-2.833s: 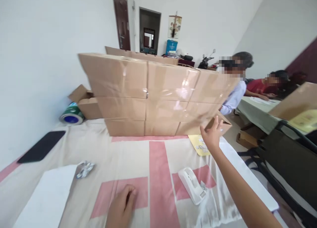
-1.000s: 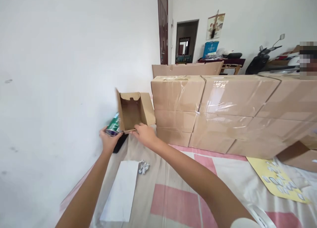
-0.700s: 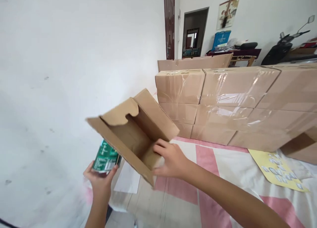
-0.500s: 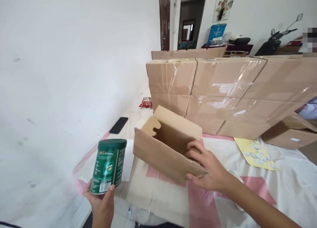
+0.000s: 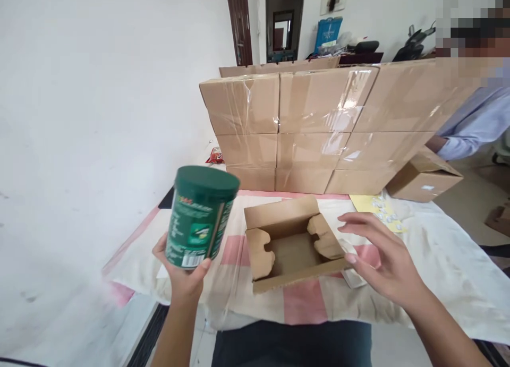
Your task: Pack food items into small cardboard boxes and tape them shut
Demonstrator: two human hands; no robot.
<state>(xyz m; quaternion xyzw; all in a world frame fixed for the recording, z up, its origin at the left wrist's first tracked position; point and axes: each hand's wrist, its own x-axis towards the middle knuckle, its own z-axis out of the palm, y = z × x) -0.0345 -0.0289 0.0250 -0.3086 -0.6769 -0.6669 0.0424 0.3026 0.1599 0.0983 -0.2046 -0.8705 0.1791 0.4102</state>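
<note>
My left hand (image 5: pixel 181 274) grips a green canister (image 5: pixel 201 218) by its lower end, holding it upright and slightly tilted over the left part of the table. A darker green lid tops it, and a barcode shows near its base. In front of me an open cardboard box (image 5: pixel 295 282) rests on the cloth, its flaps raised and only bare cardboard visible inside. Beside the box's right edge, my right hand (image 5: pixel 382 258) has its fingers apart and holds nothing; whether the thumb touches the box edge I cannot tell.
Taped cardboard cartons (image 5: pixel 314 104) form a wall along the table's back. A yellow sheet with small pieces (image 5: pixel 358 202) lies right of centre. Another open carton (image 5: pixel 424 176) stands at the right, near a person's sleeve (image 5: pixel 474 122). A dark phone (image 5: pixel 166 199) is partly hidden behind the canister.
My right hand has let go of the cardboard box, which has gone from tilted in hand to resting on the table. The canister has risen and moved right. The view has shifted right.
</note>
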